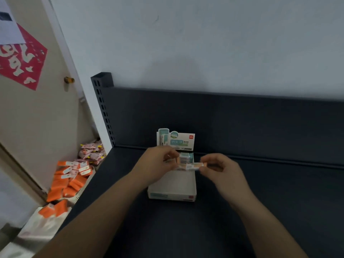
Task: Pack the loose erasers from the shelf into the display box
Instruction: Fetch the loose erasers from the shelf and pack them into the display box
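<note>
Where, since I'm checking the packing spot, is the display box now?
Centre of the head view: the display box sits on the dark shelf near its back panel, just below the left hand and right hand, which hold an eraser.

A dark shelf (260, 192) fills the lower right of the frame. One white box (172, 195) sits on it near the centre, close to the shelf's back edge.

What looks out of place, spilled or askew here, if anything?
On the shelf, nothing: the display box sits square, and the left hand and right hand pinch erasers over it. Left of the shelf, orange packets lie in a jumbled heap, and a few lie apart on a white bag below.
</note>
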### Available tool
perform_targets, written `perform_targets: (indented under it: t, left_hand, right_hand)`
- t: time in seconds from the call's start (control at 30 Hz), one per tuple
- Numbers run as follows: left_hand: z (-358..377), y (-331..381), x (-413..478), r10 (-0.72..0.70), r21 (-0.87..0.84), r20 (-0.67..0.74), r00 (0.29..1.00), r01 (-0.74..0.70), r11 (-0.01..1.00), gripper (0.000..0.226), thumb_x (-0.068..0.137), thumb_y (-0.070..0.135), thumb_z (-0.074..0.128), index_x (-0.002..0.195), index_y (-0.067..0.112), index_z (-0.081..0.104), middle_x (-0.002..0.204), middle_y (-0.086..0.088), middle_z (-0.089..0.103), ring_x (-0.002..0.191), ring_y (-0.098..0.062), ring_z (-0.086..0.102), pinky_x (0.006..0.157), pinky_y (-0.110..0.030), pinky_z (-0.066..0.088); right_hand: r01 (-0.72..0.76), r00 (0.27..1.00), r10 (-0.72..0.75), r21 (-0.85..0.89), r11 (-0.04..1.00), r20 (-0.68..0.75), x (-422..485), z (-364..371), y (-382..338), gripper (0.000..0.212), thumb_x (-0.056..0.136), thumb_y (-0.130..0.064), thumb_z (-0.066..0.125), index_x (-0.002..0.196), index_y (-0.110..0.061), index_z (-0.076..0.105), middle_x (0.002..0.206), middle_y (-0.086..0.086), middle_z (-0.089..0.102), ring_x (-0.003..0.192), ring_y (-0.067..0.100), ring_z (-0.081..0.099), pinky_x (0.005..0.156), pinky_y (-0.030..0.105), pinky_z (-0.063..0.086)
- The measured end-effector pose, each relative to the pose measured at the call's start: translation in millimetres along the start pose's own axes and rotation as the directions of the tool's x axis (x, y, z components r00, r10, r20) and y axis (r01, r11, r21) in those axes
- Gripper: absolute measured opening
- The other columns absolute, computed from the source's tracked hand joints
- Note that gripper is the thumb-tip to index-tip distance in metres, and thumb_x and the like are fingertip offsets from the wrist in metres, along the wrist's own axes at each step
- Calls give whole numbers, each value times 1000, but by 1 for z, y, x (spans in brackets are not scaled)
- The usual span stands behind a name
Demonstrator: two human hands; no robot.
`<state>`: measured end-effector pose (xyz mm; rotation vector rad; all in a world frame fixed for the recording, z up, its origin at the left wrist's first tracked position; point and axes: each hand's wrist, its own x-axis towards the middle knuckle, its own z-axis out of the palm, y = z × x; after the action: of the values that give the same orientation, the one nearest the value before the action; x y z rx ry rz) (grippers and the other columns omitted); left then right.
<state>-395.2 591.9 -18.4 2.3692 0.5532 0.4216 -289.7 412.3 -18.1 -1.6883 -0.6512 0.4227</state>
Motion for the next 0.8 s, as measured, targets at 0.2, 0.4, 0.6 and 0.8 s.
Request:
perform_targets:
  t: [0.2, 0.4, 0.6, 0.8]
  left_hand:
    - [2, -8, 17, 93, 159, 67, 993, -102, 982, 20, 84, 29, 69, 104, 29, 70, 93, 18, 61, 89, 0, 57, 82, -21, 48]
    - [4, -21, 14, 228, 409, 37, 973, -222, 885, 21, 90, 33, 58, 108, 34, 70, 102, 11, 68, 94, -8, 58, 88, -31, 42]
    - [9, -27, 14, 231, 372, 40, 972, -229, 899, 18, 89, 22, 61, 104, 24, 72, 105, 7, 60, 94, -12, 57, 86, -27, 45]
    - [9, -28, 11, 206, 508, -77, 975, -140, 850, 16, 89, 31, 60, 101, 37, 70, 102, 13, 60, 98, -11, 54, 81, -29, 25]
  right_hand:
    - [18, 999, -10, -188, 982, 43, 18, 23, 7, 19, 87, -11, 68, 99, -26, 66, 98, -9, 66, 88, 1, 64, 69, 11, 51]
    - [127, 991, -107, -361, 924, 75, 18, 24, 8, 15, 89, -16, 66, 96, -29, 65, 102, -12, 58, 91, -2, 58, 75, 5, 44]
    - [220, 975, -173, -501, 837, 139, 19, 29, 5, 12, 90, -19, 64, 100, -27, 66, 95, -11, 55, 87, -3, 55, 75, 1, 39]
    - [236, 972, -174, -587, 775, 161, 22, 31, 3, 11, 91, -21, 62, 101, -25, 67, 92, -12, 54, 83, -1, 53, 71, 4, 40]
